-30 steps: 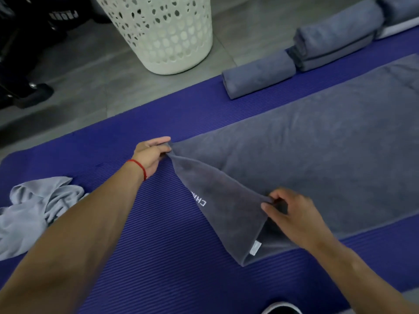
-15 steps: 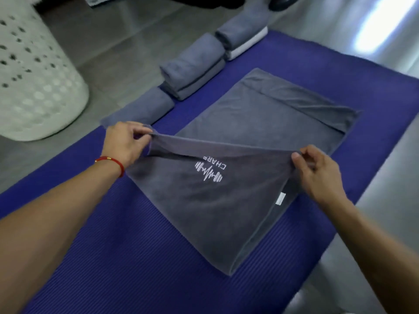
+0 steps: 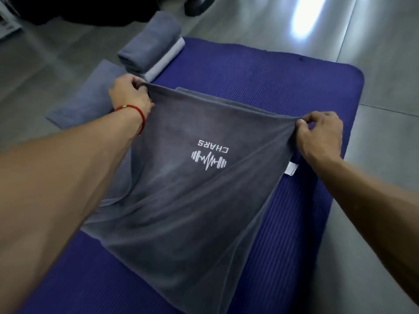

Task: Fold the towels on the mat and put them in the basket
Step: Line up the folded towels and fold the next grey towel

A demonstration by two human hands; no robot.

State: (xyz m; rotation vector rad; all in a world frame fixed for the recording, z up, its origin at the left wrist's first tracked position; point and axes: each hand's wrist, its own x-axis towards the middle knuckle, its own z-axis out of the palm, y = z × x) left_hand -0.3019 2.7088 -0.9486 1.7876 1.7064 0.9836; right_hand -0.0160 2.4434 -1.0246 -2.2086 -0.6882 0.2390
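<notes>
A dark grey towel [image 3: 181, 200] with a white "CHARS" logo lies on the blue mat [image 3: 283, 82], its near half lifted and folded over towards the far end. My left hand [image 3: 130, 96], with a red string on the wrist, pinches the lifted left corner. My right hand [image 3: 319, 134] pinches the lifted right corner. The raised edge is stretched taut between both hands, above the towel's far edge. A small white tag [image 3: 291, 169] hangs at the right side. The basket is out of view.
Folded grey towels [image 3: 149, 45] are stacked at the mat's far left edge, one pale towel under them. Another folded grey towel [image 3: 88, 98] lies closer, partly behind my left hand. Grey tiled floor [image 3: 385, 53] surrounds the mat, with dark objects at the top.
Both hands have carried the near corners of the towel up and away, folding it over itself. The view has swung right, so the white basket and the crumpled pale towel have left the frame.
</notes>
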